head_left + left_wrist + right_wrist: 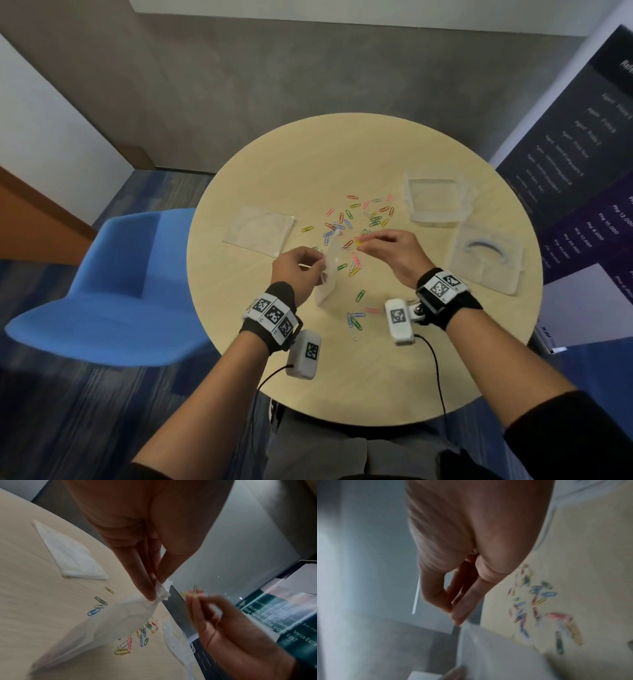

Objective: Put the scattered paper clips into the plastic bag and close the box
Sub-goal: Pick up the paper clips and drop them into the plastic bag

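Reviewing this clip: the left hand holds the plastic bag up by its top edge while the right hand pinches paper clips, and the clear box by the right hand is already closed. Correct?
Not quite. The head view shows the box open, its lid lying separately on the table. The rest holds: the left hand holds the plastic bag by its top edge, and the right hand pinches paper clips.

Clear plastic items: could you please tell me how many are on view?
4: flat bag left of the paper clips, held bag in the left hand, box and flat piece at right.
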Demonstrator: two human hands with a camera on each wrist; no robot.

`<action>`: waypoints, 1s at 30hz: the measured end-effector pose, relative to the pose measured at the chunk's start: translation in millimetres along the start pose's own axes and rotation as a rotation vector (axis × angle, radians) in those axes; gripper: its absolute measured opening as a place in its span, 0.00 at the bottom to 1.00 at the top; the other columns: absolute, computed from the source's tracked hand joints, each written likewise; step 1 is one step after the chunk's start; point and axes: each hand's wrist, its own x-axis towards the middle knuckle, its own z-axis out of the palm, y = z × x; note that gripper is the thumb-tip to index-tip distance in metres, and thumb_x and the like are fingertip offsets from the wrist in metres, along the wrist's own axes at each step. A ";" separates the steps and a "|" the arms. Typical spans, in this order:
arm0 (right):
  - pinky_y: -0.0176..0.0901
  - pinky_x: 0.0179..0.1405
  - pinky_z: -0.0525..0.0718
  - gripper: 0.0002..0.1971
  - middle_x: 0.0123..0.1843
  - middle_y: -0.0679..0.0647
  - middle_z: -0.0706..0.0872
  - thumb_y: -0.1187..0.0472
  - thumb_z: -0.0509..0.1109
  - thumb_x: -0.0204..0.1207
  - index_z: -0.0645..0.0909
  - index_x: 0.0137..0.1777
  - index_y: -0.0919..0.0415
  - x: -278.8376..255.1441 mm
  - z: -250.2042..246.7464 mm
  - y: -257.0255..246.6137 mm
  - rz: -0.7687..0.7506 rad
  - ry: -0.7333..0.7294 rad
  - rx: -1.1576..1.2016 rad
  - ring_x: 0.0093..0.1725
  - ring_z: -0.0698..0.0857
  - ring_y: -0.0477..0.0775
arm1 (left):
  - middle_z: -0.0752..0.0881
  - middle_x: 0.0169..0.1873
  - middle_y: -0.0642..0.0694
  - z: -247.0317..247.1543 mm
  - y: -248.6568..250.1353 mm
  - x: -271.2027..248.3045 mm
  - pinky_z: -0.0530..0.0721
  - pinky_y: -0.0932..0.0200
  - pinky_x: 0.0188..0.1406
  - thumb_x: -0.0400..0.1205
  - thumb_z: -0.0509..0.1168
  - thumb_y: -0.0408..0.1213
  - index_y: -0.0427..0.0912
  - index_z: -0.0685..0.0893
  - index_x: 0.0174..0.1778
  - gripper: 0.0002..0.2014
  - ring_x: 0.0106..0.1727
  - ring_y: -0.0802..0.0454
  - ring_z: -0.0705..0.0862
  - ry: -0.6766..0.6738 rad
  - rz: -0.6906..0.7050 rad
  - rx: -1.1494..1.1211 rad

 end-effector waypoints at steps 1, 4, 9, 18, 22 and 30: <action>0.44 0.59 0.86 0.09 0.50 0.63 0.91 0.73 0.79 0.67 0.89 0.47 0.69 -4.2 9.3 -8.3 -0.030 -0.076 -0.018 0.55 0.90 0.57 | 0.90 0.38 0.46 3.0 0.8 -1.1 0.94 0.52 0.42 0.80 0.72 0.32 0.39 0.89 0.45 0.01 0.34 0.48 0.90 -0.001 0.003 -0.004; 0.41 0.50 0.89 0.07 0.44 0.58 0.93 0.70 0.81 0.65 0.91 0.44 0.66 -10.0 29.4 -15.4 -0.111 -0.178 -0.325 0.47 0.92 0.52 | 0.90 0.37 0.48 8.8 3.3 -2.9 0.94 0.50 0.44 0.80 0.72 0.32 0.40 0.89 0.46 0.01 0.33 0.50 0.91 0.006 0.020 0.002; 0.32 0.41 0.84 0.05 0.35 0.50 0.91 0.68 0.79 0.64 0.93 0.39 0.60 -8.5 41.7 -10.5 -0.145 -0.103 -0.727 0.34 0.88 0.41 | 0.90 0.38 0.45 12.9 4.0 -6.6 0.93 0.44 0.46 0.81 0.71 0.30 0.41 0.88 0.44 0.03 0.34 0.47 0.92 0.002 0.012 -0.016; 0.39 0.42 0.90 0.06 0.37 0.52 0.91 0.70 0.79 0.65 0.91 0.39 0.61 -8.1 50.8 -11.2 -0.196 -0.084 -0.804 0.34 0.89 0.44 | 0.91 0.37 0.45 12.6 5.1 -9.5 0.93 0.43 0.46 0.81 0.71 0.31 0.43 0.88 0.42 0.04 0.35 0.45 0.93 0.019 0.032 0.021; 0.28 0.41 0.85 0.05 0.39 0.48 0.91 0.67 0.76 0.71 0.91 0.44 0.60 -17.2 39.2 -4.4 -0.324 0.047 -0.666 0.36 0.88 0.37 | 0.90 0.37 0.48 7.8 2.5 -6.1 0.93 0.44 0.47 0.81 0.71 0.33 0.43 0.88 0.42 0.03 0.37 0.44 0.92 0.052 0.025 0.050; 0.59 0.81 0.59 0.33 0.86 0.64 0.46 0.47 0.54 0.85 0.48 0.85 0.58 -34.8 -13.5 96.9 0.405 0.049 -1.235 0.84 0.50 0.69 | 0.90 0.38 0.49 -4.1 -5.9 -2.9 0.93 0.42 0.48 0.79 0.71 0.33 0.51 0.88 0.37 0.08 0.37 0.43 0.92 0.073 0.008 0.047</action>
